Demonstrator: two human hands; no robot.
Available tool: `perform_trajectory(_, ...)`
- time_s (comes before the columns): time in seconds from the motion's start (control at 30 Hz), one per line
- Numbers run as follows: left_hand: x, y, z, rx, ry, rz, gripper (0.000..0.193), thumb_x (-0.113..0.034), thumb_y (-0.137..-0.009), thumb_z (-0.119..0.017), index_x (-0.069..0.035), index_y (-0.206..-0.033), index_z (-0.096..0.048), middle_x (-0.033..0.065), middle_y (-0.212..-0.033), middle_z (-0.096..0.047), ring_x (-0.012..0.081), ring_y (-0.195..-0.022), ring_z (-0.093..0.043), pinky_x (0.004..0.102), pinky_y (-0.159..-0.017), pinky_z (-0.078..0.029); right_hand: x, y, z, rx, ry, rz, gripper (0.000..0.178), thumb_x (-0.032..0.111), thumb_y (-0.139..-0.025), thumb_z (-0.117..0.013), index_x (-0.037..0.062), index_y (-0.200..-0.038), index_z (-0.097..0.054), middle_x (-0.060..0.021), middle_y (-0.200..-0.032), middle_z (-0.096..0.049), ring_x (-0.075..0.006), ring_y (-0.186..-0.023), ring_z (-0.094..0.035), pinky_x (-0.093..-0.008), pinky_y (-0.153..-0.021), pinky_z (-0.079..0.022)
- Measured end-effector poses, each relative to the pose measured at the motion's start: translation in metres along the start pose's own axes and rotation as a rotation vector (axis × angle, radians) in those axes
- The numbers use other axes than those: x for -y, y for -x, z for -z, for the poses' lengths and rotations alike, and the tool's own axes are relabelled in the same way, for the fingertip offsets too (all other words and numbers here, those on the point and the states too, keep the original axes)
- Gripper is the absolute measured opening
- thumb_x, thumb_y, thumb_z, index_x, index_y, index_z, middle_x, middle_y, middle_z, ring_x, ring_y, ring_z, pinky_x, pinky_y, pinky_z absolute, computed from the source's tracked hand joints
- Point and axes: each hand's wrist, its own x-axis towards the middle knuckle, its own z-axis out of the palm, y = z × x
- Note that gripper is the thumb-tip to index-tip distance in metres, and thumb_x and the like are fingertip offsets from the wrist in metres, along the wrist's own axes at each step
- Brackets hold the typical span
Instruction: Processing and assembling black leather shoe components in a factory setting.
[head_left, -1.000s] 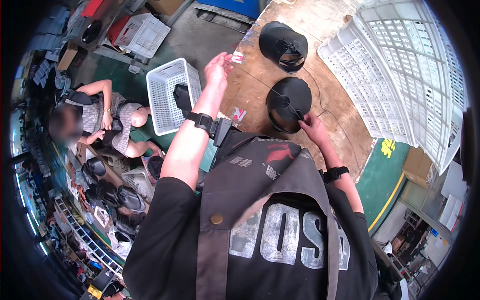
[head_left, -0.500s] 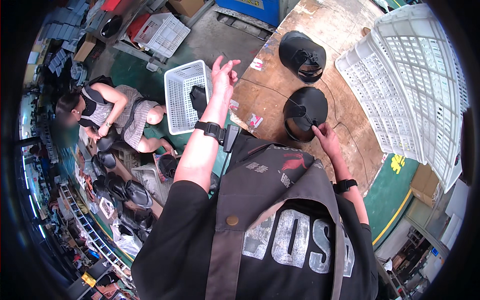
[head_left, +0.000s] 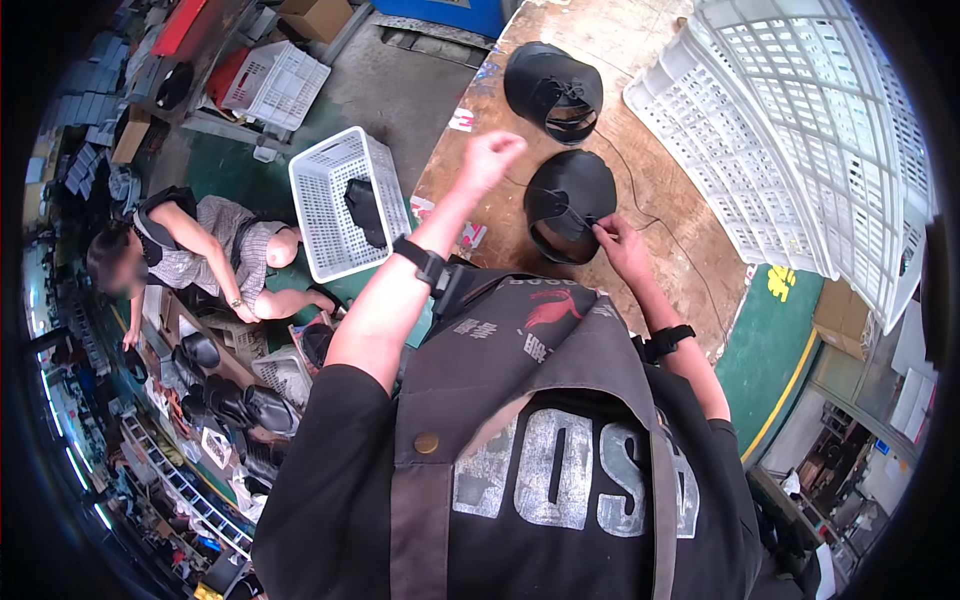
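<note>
left hand [head_left: 490,163] came nearer the lower black shoe top [head_left: 587,180], at ten o'clock, so less reach; fingers curl, can't tell on what. right hand [head_left: 624,246] pinches lace [head_left: 574,213], four o'clock.

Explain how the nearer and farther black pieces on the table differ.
The nearer piece has fingers of the right hand at its edge; no hand touches the farther piece. A thin cord stretches from the nearer piece toward the left hand, while the farther piece's lacing looks gathered in a small bow. Both are black and curved, with an opening, and rest on the wooden table.
</note>
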Motion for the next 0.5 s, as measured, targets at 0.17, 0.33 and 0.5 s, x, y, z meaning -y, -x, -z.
perform_trajectory(0.17, 0.007, 0.026, -0.074, 0.303, -0.273, -0.126, 0.015, -0.019, -0.078, -0.065, -0.007, -0.086, -0.068, 0.0042, -0.074, -0.067, 0.0122, -0.069, -0.062, 0.0273, -0.063, -0.048, -0.002, -0.001, -0.002, 0.055, -0.002, -0.028, 0.021, 0.023, -0.081, -0.062, 0.0041, -0.088, -0.060, -0.0098, -0.079, -0.065, -0.0184, -0.074, -0.064, -0.0308, -0.067, -0.050)
perform_trajectory(0.33, -0.005, 0.043, -0.087, 0.501, -0.661, -0.114, 0.016, -0.028, -0.074, -0.062, -0.015, -0.080, -0.069, 0.0086, -0.076, -0.065, 0.0261, -0.075, -0.063, 0.0380, -0.067, -0.049, -0.035, -0.009, -0.014, 0.083, -0.684, -0.359, 0.018, 0.017, -0.086, -0.057, 0.0012, -0.093, -0.060, -0.0035, -0.079, -0.061, -0.0095, -0.070, -0.059, -0.0239, -0.063, -0.049)
perform_trajectory(0.5, 0.010, 0.049, -0.084, 0.500, -0.805, -0.218, 0.016, -0.028, -0.074, -0.061, -0.016, -0.081, -0.069, 0.0095, -0.075, -0.065, 0.0284, -0.073, -0.063, 0.0395, -0.065, -0.049, -0.025, -0.009, -0.010, 0.117, -0.773, -0.451, 0.017, 0.016, -0.088, -0.056, 0.0018, -0.096, -0.059, -0.0031, -0.084, -0.061, -0.0106, -0.072, -0.060, -0.0222, -0.066, -0.050)
